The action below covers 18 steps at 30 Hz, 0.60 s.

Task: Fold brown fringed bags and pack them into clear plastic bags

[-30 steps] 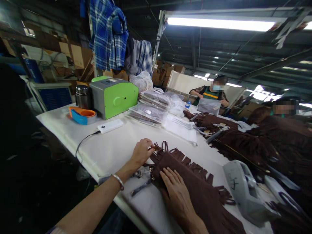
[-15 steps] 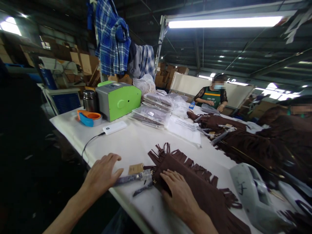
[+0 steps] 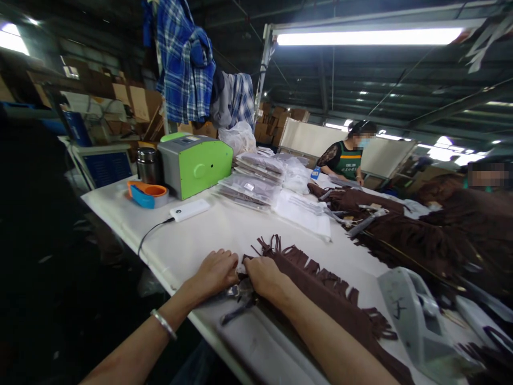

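Observation:
A dark brown fringed bag lies flat along the front of the table. My right hand is closed on the bag's near-left end, fingers curled over its corner. Close beside it, my left hand has its fingers bent together at the same end of the bag. What those fingers grip is hidden, and the tan tag there is covered. Below both hands a plastic-wrapped strap with metal hardware runs out from the bag, and a dark strap end rests on the table.
A green and grey machine, a steel flask and a white power bank stand at the back left. Bagged goods are stacked behind. More brown bags and a grey tape dispenser lie right. A co-worker stands across the table.
My left hand has moved right, from spread fingers to closed ones over the tag. My right hand has slid from flat on the bag to its left end and curled round it.

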Available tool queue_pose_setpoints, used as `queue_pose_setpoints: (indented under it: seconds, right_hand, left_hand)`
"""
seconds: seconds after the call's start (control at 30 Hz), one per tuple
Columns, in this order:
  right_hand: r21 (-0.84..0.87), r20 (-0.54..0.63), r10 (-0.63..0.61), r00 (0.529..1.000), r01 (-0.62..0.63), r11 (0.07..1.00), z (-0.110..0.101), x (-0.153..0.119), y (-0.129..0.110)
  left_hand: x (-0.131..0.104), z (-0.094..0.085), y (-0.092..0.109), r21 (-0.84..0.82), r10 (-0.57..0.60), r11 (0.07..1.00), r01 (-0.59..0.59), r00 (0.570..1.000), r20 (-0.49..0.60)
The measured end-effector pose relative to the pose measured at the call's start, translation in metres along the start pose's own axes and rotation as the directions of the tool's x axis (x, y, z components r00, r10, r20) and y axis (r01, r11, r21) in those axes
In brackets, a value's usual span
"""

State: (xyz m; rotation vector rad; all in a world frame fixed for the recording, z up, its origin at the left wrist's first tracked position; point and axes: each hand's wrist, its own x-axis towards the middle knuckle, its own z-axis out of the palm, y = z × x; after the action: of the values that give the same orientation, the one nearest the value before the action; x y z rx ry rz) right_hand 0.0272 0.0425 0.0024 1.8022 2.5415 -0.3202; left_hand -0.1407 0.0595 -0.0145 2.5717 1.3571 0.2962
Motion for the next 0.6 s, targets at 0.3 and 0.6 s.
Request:
queue_pose_setpoints:
  seconds: [0.3,0.6]
  right_hand:
    - [0.365,-0.081,0.165,0.983,-0.125,0.923,0.010,-0.010,0.050]
    - [0.388,-0.145,0.154,0.977,-0.087,0.917,0.002,-0.014,0.051]
  left_hand:
    - [0.003,0.014,-0.039,-0.458,-0.174,0.869,0.186,0.982,0.069]
    - [-0.016,0.005,-0.069,-0.658,-0.106,0.723,0.209,0.975,0.194]
